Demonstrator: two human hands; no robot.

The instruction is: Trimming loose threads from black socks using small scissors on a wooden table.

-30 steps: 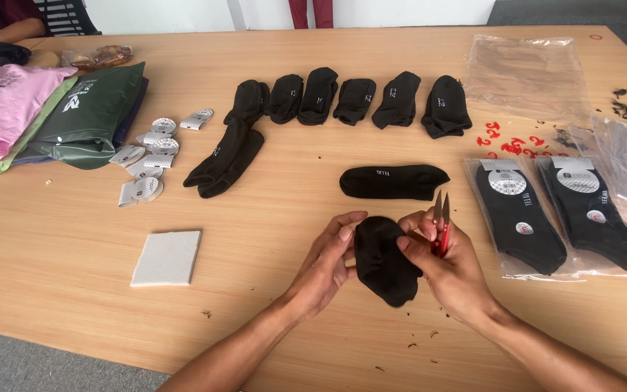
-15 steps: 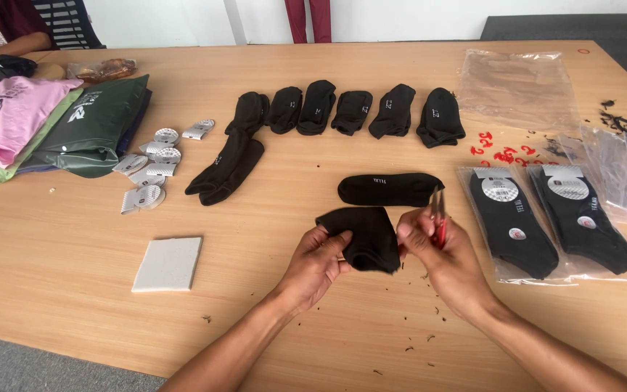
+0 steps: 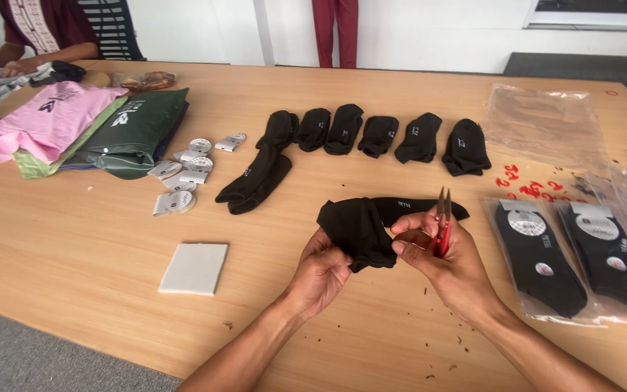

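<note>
Both hands hold a black sock (image 3: 357,231) just above the bench's near edge: left hand (image 3: 322,274) fingers pinch its lower fold, right hand (image 3: 448,254) fingers grip its side and red-handled snips (image 3: 443,221). Keeping the fabric taut and blades angled away avoids nicks.

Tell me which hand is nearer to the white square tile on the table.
Left. The left hand sits just right of the white tile, holding the black sock; the right hand is farther right, holding red snips.
</note>
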